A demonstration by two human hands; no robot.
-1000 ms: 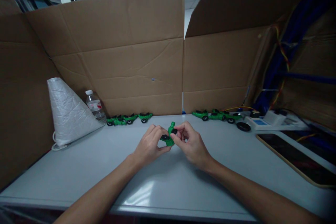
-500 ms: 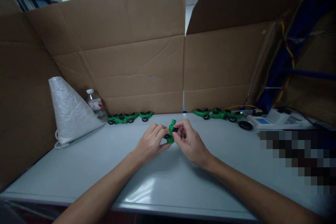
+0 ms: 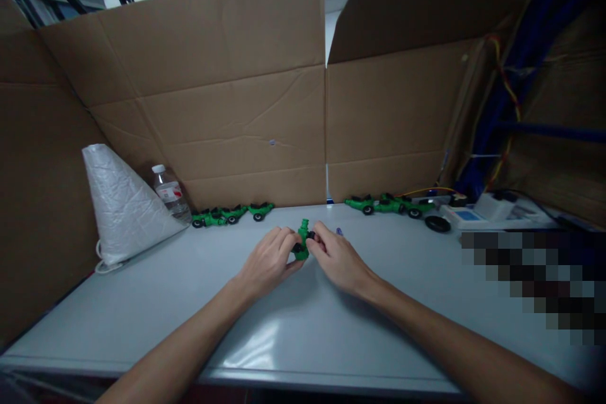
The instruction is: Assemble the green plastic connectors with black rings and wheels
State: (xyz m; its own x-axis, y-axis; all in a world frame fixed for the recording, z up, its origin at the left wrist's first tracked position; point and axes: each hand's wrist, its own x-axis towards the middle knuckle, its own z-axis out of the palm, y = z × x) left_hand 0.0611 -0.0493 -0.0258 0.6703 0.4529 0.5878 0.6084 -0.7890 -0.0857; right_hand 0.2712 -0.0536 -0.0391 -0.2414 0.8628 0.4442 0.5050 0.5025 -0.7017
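Note:
Just above the table, a small green toy car [image 3: 302,245] with black wheels is held between my two hands, its narrow end pointing away from me. My left hand [image 3: 269,259] is closed around its left side, thumb below and fingers over the black part there. On the other side, the closed fingers of my right hand [image 3: 338,259] pinch the black wheel [image 3: 310,235], which they partly cover. Behind the right hand a small bluish object [image 3: 339,231] shows, too little of it to name.
Several similar green toy cars lie along the back, in a left group [image 3: 231,214] and a right group [image 3: 388,204]. A black ring [image 3: 437,223] and a white power strip [image 3: 502,218] are at right. A silvery bag [image 3: 127,214] and water bottle [image 3: 170,192] stand left, before cardboard walls [image 3: 237,107].
The whole view has shifted slightly left. My right fingers have curled more tightly at the wheel, and the toy car is turned a little. The bluish object has come into sight behind the right hand.

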